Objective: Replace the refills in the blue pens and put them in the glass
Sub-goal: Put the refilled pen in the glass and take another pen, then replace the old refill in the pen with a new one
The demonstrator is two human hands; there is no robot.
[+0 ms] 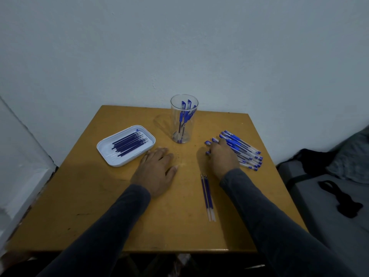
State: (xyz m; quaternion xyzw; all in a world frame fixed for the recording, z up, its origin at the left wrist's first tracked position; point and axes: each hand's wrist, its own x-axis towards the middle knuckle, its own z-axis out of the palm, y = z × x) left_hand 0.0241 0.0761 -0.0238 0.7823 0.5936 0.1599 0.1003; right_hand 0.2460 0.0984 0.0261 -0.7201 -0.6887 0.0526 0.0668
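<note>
Table: square, yellow-brown top w/ scuffs and small dark marks, set against a pale blue-grey wall.

Tray, white, rounded corners, sits on table far left. It holds a bunch of dark blue refills laid roughly parallel. A small blue mark shows at its far rim; not legible.

Glass, clear, stands upright at far centre of table. Several blue pens stand in it, caps up, leaning.

Loose pens lie in a fanned row on table at right, blue caps and grips, clear barrels. Print on barrels too small to read.

Two refills lie side by side near centre-right, tips pointing far, just left of the right sleeve.

Left hand: flat on table, palm down, fingers straight and relaxed, grasping nothing, just right of tray.

Right hand: rests over the left end of the loose pens, fingers reaching onto them; a few caps show past the fingertips. Cannot tell if any pen is actually gripped.

Both arms in dark grey sleeves.

Right of table: grey surface w/ a black strap and dark fabric beyond. Left: white wall edge.
</note>
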